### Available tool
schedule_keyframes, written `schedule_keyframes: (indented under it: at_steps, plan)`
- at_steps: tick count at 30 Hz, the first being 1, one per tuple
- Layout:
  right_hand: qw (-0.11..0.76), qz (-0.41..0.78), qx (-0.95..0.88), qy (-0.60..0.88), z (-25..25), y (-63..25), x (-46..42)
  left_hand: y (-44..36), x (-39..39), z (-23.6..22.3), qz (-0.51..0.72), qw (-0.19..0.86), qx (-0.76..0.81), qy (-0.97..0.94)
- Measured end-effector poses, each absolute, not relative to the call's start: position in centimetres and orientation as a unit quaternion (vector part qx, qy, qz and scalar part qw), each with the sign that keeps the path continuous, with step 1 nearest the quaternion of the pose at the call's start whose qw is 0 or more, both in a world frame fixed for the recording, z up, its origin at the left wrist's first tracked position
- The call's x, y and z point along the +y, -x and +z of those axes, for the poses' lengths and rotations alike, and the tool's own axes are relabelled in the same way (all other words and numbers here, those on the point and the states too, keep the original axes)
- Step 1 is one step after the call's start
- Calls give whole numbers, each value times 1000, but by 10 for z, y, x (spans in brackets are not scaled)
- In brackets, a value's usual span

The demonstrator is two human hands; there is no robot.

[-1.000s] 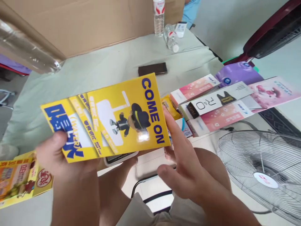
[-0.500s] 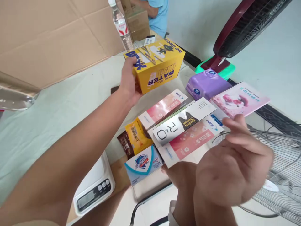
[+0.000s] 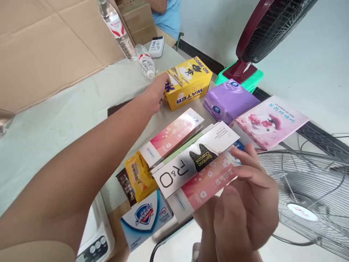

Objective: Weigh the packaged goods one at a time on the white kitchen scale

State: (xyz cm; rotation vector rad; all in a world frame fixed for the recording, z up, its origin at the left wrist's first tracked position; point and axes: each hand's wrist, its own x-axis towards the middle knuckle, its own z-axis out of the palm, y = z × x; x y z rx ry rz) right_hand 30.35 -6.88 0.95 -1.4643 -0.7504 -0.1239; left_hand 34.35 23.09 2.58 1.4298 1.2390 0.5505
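Note:
My left hand (image 3: 158,91) grips the near left end of a yellow box (image 3: 187,85) printed "COME ON" and "WATER", which appears to rest on the table. My right hand (image 3: 249,200) is open and holds nothing, its fingers loosely bent beside the pink-and-white carton (image 3: 208,176) at the near edge. Over that carton lies a silver-white Bamboo Charcoal toothpaste box (image 3: 196,158). Another pink-and-white carton (image 3: 171,136) lies behind it. A yellow packet (image 3: 140,174) and a Safeguard soap box (image 3: 147,218) sit at the left end of this group.
A purple tissue pack (image 3: 230,100) and a pink box (image 3: 271,120) lie right of the yellow box. Water bottles (image 3: 117,29) are at the back, near a seated person in blue (image 3: 167,20). A white scale (image 3: 96,233) is at lower left; a fan (image 3: 305,203) stands at right.
My left hand has lowered the yellow box onto the table beside the purple pack. My right hand has moved left, closer to the cartons. The view has shifted, showing a second bottle lying down.

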Motion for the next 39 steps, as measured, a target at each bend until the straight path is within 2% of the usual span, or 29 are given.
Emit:
schedule_keyframes:
  at_steps: [5, 10, 22, 27, 39]
  plan:
    - [678, -53, -331, 654, 4, -305, -70, -351, 245, 36, 233, 437, 487, -720]
    - [678, -63, -330, 654, -1, -305, -65, -370, 253, 37, 162, 385, 436, -797]
    - [662, -68, -330, 670, -1, -313, -65, -412, 241, 41, 179, 430, 384, -797]
    - [689, -81, -326, 642, -4, -314, -59, -408, 228, 39, 167, 437, 393, -792]
    - [681, -69, -315, 658, -2, -312, -62, -394, 210, 49, 130, 433, 440, -776]
